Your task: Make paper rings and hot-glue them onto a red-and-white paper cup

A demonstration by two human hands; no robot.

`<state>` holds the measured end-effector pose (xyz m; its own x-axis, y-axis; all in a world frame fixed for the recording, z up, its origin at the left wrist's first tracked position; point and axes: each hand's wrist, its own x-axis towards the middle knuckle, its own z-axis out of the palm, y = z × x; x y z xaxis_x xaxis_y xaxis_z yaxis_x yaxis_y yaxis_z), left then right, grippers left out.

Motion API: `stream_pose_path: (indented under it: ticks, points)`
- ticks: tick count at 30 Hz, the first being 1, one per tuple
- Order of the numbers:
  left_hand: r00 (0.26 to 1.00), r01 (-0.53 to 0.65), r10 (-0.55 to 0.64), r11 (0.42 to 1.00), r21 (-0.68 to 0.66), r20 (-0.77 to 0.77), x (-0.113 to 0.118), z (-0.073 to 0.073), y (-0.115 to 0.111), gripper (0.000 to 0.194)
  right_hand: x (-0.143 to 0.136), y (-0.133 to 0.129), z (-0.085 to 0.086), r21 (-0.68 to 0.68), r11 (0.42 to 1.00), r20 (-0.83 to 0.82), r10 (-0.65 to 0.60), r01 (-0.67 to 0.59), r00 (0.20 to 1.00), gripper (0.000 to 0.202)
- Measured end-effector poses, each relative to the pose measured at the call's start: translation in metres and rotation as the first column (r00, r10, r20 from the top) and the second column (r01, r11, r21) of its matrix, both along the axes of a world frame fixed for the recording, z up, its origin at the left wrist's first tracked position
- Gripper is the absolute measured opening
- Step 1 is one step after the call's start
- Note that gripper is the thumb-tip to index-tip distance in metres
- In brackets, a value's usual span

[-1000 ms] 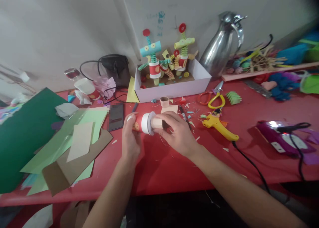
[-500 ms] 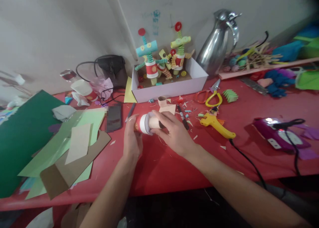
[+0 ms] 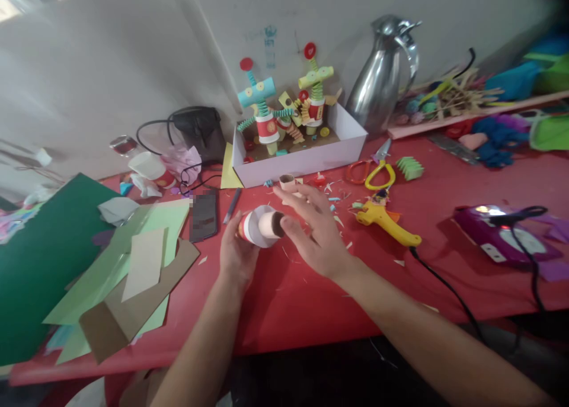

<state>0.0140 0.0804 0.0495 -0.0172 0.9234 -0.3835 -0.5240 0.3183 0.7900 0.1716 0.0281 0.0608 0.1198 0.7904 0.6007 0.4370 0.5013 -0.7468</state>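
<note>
My left hand (image 3: 238, 254) is wrapped round a red and white paper cup (image 3: 251, 228), which lies on its side in the air over the red table. A short pale cardboard tube (image 3: 268, 224) sticks out of the cup's end, its dark opening facing right. My right hand (image 3: 317, 232) is just right of the tube with its fingers spread, and nothing shows in its grasp. Behind that hand, another small paper roll (image 3: 287, 180) stands on the table.
A white box (image 3: 302, 161) holds paper-cup robot figures at the back, beside a steel jug (image 3: 382, 75). Scissors (image 3: 380, 173) and a yellow glue gun (image 3: 389, 224) with a cord lie right. A phone (image 3: 203, 216), pen (image 3: 232, 205) and paper sheets (image 3: 144, 262) lie left.
My right hand has let go of the cardboard tube and spread its fingers. The tube's open end now shows. The view has shifted slightly.
</note>
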Motion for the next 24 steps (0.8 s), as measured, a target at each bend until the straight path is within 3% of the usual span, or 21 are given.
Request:
stream_pose_path:
  ticks: [3,6,13,16,21,24]
  points:
    - [0.993,0.081,-0.068,0.985,0.149,-0.093,0.006,-0.006,-0.006,0.023,-0.011,0.008,0.002,-0.078,0.997,-0.087,-0.021,0.014,0.996,0.048]
    - [0.981,0.109,-0.062,0.960,0.258,-0.186,0.011,-0.012,-0.012,0.020,-0.018,0.016,-0.004,-0.119,0.993,-0.117,0.009,-0.023,0.993,0.050]
    - [0.964,0.101,-0.015,0.944,0.314,-0.265,0.015,-0.016,-0.015,0.018,-0.019,0.017,-0.016,-0.161,0.987,-0.208,-0.024,-0.010,0.978,0.052]
    - [0.971,0.107,-0.042,0.957,0.268,-0.236,0.014,-0.016,-0.013,0.019,-0.019,0.018,-0.012,-0.171,0.985,-0.208,-0.014,-0.022,0.978,0.053]
    - [0.990,0.132,-0.126,0.987,0.088,-0.066,0.009,-0.011,-0.005,0.029,-0.006,0.023,-0.009,-0.132,0.971,-0.437,0.125,-0.201,0.891,0.059]
    - [0.987,0.141,-0.141,0.990,0.008,0.074,0.006,-0.006,-0.002,0.027,0.007,0.019,-0.008,-0.088,0.975,-0.501,0.135,-0.206,0.855,0.055]
